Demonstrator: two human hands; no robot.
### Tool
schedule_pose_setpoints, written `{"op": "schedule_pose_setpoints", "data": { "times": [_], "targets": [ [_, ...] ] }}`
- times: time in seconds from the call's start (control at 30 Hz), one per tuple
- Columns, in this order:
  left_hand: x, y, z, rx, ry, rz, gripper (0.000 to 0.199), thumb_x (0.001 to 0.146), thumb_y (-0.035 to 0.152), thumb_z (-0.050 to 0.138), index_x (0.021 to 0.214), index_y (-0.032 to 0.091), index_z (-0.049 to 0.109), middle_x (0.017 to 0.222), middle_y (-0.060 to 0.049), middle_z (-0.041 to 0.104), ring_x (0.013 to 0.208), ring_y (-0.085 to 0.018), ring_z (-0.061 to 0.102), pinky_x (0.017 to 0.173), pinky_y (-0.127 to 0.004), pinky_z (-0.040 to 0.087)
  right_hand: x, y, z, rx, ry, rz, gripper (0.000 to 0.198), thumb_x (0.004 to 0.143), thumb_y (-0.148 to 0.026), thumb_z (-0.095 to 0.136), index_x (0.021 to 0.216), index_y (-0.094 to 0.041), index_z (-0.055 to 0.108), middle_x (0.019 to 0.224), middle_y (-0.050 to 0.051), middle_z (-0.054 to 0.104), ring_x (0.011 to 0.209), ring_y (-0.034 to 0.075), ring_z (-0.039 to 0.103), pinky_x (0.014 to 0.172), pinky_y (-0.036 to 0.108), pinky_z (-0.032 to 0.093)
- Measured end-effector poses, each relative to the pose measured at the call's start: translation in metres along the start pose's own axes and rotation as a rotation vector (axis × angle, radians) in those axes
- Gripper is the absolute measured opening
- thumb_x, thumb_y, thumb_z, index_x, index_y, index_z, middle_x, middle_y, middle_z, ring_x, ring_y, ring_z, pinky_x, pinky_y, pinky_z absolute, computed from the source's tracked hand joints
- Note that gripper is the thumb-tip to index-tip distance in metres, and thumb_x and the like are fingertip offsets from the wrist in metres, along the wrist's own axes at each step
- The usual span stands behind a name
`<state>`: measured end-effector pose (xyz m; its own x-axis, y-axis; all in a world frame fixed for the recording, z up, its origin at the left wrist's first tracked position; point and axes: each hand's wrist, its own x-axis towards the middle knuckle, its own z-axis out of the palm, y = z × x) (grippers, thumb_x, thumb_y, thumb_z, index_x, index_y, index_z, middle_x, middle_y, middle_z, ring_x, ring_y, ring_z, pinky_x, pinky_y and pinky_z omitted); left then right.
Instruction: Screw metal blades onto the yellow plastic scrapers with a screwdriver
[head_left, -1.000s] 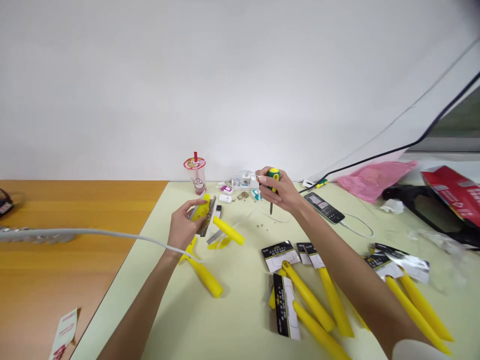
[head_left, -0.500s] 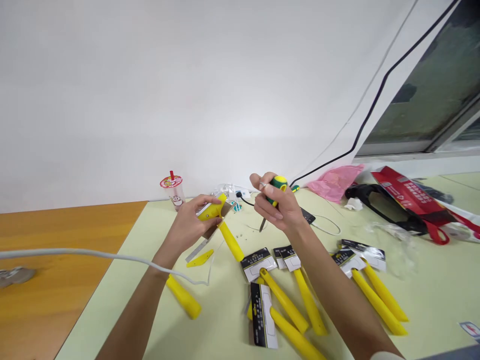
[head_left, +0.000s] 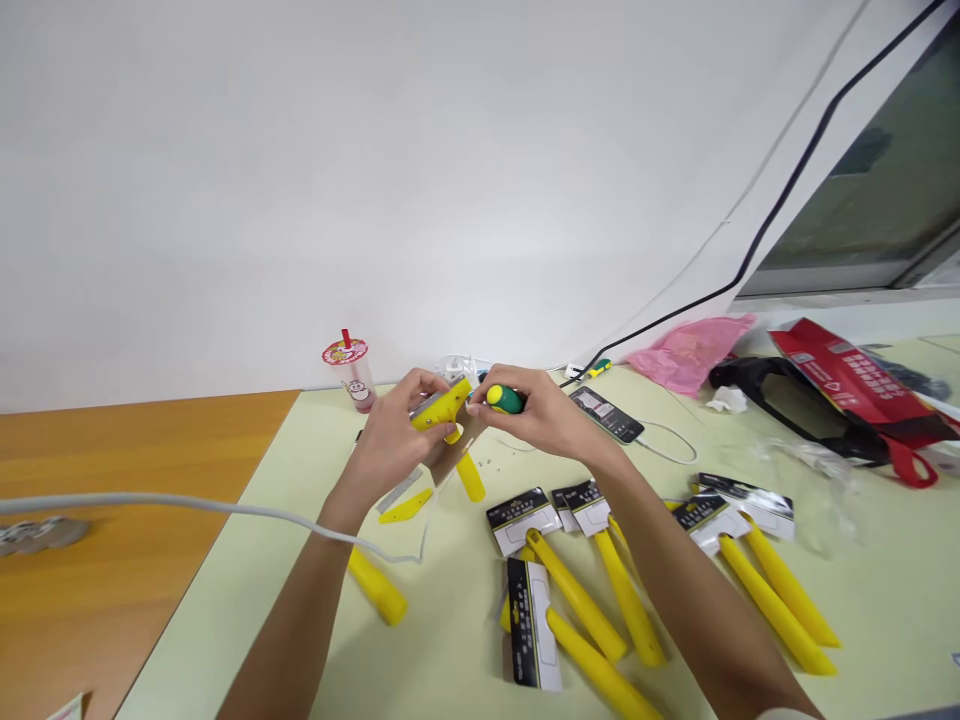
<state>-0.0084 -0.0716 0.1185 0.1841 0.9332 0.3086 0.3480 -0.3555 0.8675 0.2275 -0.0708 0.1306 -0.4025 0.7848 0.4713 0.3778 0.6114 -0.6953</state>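
My left hand [head_left: 394,425] is closed around the yellow head of a scraper [head_left: 444,405], tilted up above the table, with a grey edge along its top. Its yellow handle [head_left: 470,478] slopes down below the head. My right hand [head_left: 541,408] grips a screwdriver [head_left: 505,399] by its green and yellow handle; the fingertips are close beside the scraper head, and the shaft is hidden. A loose yellow plate [head_left: 406,506] lies below my left hand, with a grey strip next to it. Several tiny pieces [head_left: 489,464] lie on the table behind.
Yellow-handled scrapers [head_left: 577,595] with black-and-white cards lie in front and to the right. Beyond are a lidded cup [head_left: 356,385], a phone [head_left: 607,414], a pink bag [head_left: 690,352] and a red bag [head_left: 855,375]. A grey cable [head_left: 225,508] crosses my left forearm.
My right hand has come left and down with the screwdriver, up to the scraper head. My left hand has turned the scraper slightly and shifted right. The view has moved a little.
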Motion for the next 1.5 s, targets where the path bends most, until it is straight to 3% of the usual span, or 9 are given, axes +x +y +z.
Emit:
{"op": "schedule_pose_setpoints", "data": {
  "times": [0.13, 0.33, 0.53, 0.77, 0.93, 1.17, 1.5],
  "targets": [
    [-0.003, 0.000, 0.000, -0.094, -0.016, 0.041, 0.043, 0.075, 0.010, 0.087, 0.110, 0.028, 0.072, 0.123, -0.004, 0.078, 0.123, -0.030, 0.071, 0.105, -0.037, 0.052, -0.001, 0.002, 0.003, -0.050, -0.028, 0.044, 0.015, 0.099, -0.034, 0.072, 0.088, -0.024, 0.076, 0.087, 0.001, 0.070, 0.078, 0.018, 0.059, 0.071, 0.033, 0.044],
    [-0.009, 0.001, 0.001, -0.039, -0.071, 0.032, 0.052, 0.079, 0.009, 0.083, 0.125, 0.031, 0.075, 0.127, -0.006, 0.079, 0.130, -0.034, 0.070, 0.110, -0.043, 0.052, -0.004, 0.004, 0.009, -0.047, 0.002, 0.051, 0.016, 0.098, -0.035, 0.073, 0.085, -0.024, 0.073, 0.085, 0.000, 0.070, 0.077, 0.018, 0.060, 0.072, 0.033, 0.043],
    [-0.010, 0.006, 0.000, 0.086, -0.143, 0.021, 0.043, 0.086, 0.020, 0.079, 0.126, 0.032, 0.076, 0.134, -0.002, 0.078, 0.131, -0.033, 0.069, 0.112, -0.047, 0.053, -0.008, 0.003, 0.013, -0.069, 0.019, 0.113, 0.015, 0.097, -0.032, 0.072, 0.085, -0.023, 0.075, 0.085, -0.001, 0.070, 0.077, 0.017, 0.061, 0.073, 0.033, 0.043],
    [-0.006, 0.000, 0.003, 0.090, -0.172, 0.008, 0.045, 0.083, 0.019, 0.081, 0.126, 0.032, 0.076, 0.133, 0.001, 0.079, 0.130, -0.028, 0.070, 0.115, -0.044, 0.053, -0.010, 0.000, 0.016, -0.065, 0.055, 0.217, 0.015, 0.093, -0.028, 0.071, 0.081, -0.021, 0.073, 0.082, -0.001, 0.068, 0.076, 0.017, 0.059, 0.071, 0.034, 0.041],
    [-0.004, -0.006, 0.007, 0.069, -0.175, 0.012, 0.044, 0.083, 0.022, 0.084, 0.126, 0.031, 0.076, 0.138, -0.002, 0.077, 0.137, -0.031, 0.068, 0.121, -0.046, 0.050, -0.012, 0.000, 0.015, -0.129, 0.048, 0.225, 0.015, 0.093, -0.028, 0.069, 0.079, -0.022, 0.070, 0.079, -0.002, 0.065, 0.073, 0.016, 0.055, 0.069, 0.034, 0.038],
    [-0.005, -0.007, 0.010, 0.044, -0.198, 0.011, 0.047, 0.082, 0.015, 0.080, 0.127, 0.029, 0.075, 0.140, -0.004, 0.076, 0.135, -0.030, 0.069, 0.117, -0.049, 0.054, -0.015, -0.001, 0.016, -0.224, 0.029, 0.197, 0.007, 0.091, -0.022, 0.068, 0.089, -0.023, 0.074, 0.085, 0.000, 0.068, 0.077, 0.018, 0.058, 0.070, 0.034, 0.038],
    [-0.006, -0.007, 0.012, 0.065, -0.220, -0.014, 0.048, 0.083, 0.014, 0.078, 0.128, 0.030, 0.074, 0.140, -0.002, 0.077, 0.138, -0.029, 0.068, 0.119, -0.048, 0.053, -0.015, -0.001, 0.016, -0.229, 0.003, 0.271, 0.010, 0.092, -0.024, 0.067, 0.082, -0.022, 0.070, 0.080, -0.001, 0.068, 0.072, 0.017, 0.056, 0.066, 0.034, 0.036]
  ]
}}
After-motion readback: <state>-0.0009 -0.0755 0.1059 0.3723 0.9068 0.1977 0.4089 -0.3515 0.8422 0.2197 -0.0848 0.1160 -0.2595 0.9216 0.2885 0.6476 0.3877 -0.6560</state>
